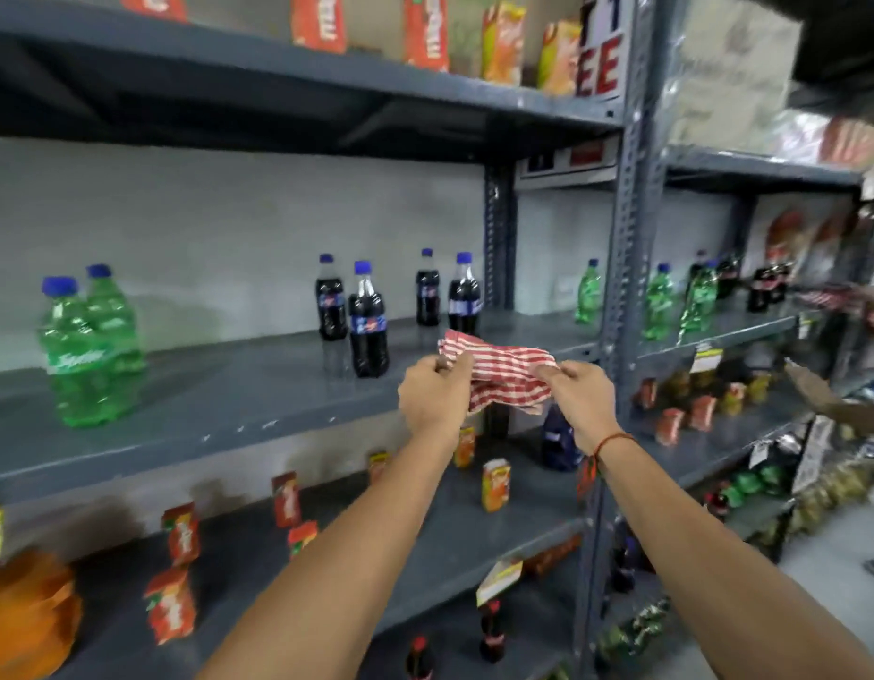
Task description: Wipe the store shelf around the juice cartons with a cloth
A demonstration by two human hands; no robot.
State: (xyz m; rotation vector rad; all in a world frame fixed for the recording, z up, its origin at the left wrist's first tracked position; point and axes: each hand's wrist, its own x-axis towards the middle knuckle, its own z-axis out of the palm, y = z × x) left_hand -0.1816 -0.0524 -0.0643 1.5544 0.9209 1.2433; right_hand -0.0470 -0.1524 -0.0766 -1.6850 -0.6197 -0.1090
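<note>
Even indoor light, soft shadows under shelves, wide-angle bowing at edges, right side motion-blurred

This is a shop: grey metal racking (pixel 626 267) runs left to right, stocked with green soda bottles (pixel 89 355), cola bottles (pixel 368 326), small juice cartons (pixel 496 485) and hanging price tags (pixel 704 358).

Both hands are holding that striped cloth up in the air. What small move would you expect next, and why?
Probably lowering the cloth to the shelf below, among the juice cartons. The left hand and right hand hold it stretched between them in mid-air, touching no shelf, so no wiping has begun.
</note>
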